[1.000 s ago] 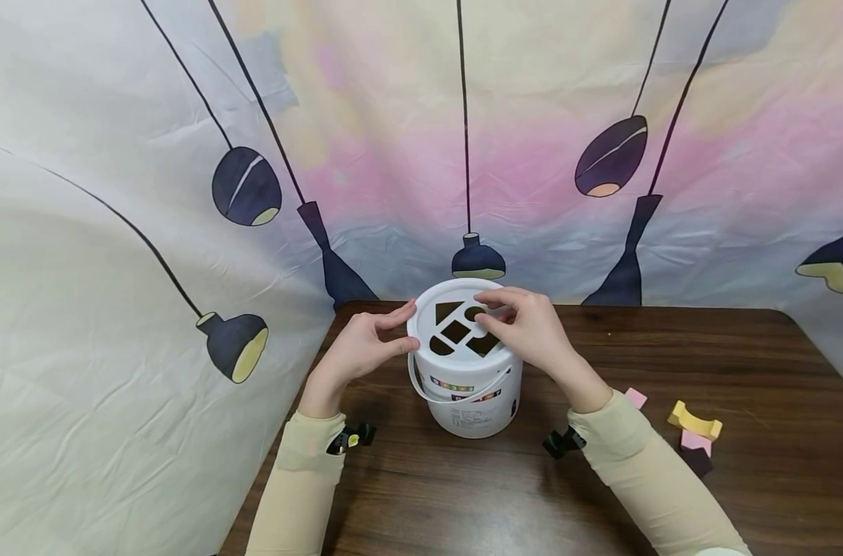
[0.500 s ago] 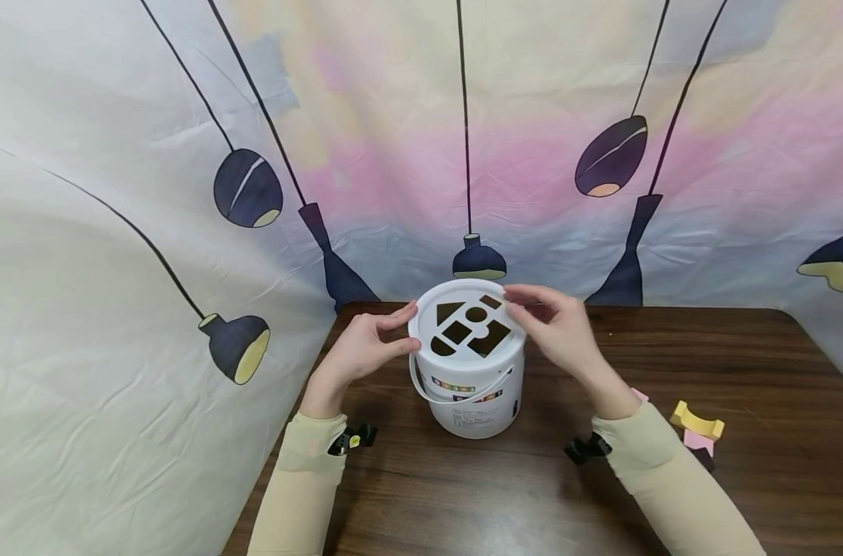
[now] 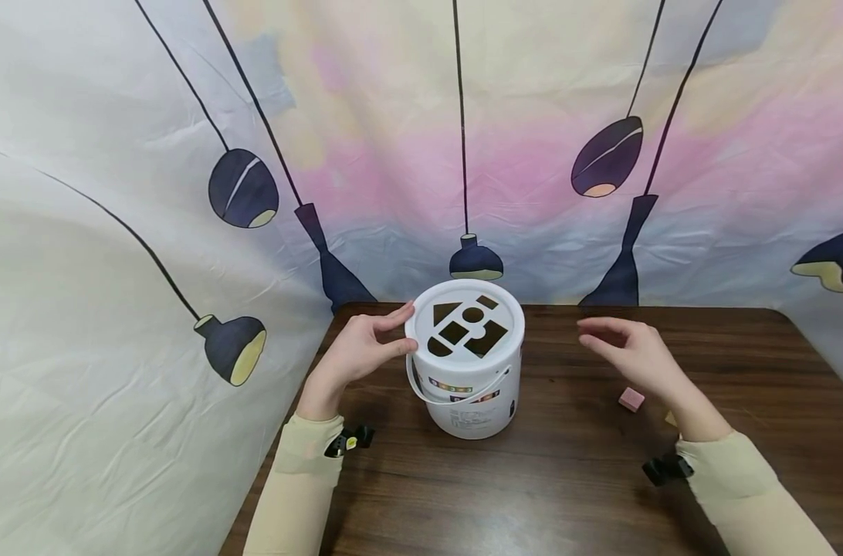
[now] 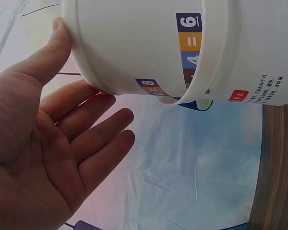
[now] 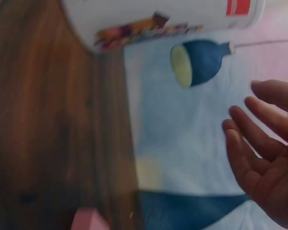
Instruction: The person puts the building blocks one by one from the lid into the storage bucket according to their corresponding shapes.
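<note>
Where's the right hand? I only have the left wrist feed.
Observer: Head view has the right hand out to the right of the bucket, not touching it.

Operator: Copy. I see the rim but not the top. Any openings in it?

Observer: Six show in the lid, among them a round opening near its middle.

Operator: Anything loose near the right hand?

Observer: Yes, a pink block lies on the table, just below that hand in the head picture.
</note>
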